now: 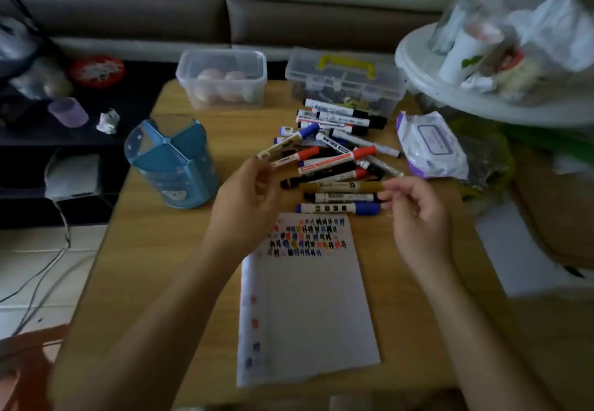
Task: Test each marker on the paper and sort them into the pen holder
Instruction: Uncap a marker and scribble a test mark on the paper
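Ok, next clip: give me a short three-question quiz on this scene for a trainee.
1. True or false: the holder stands left of the paper.
2. Fill in: the handle on the lidded box is ___.
3. The marker nearest the paper has a cap that is: A blue, B red, C black.
Key: 1 true; 2 yellow; 3 A.

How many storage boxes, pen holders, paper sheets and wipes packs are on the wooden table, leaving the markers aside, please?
Clear plastic boxes: 2 (tub with pale round items, case with yellow handle)
Blue plastic pen holder: 1
White paper sheet with colour scribbles: 1
Purple-and-white wipes pack: 1
Total: 5
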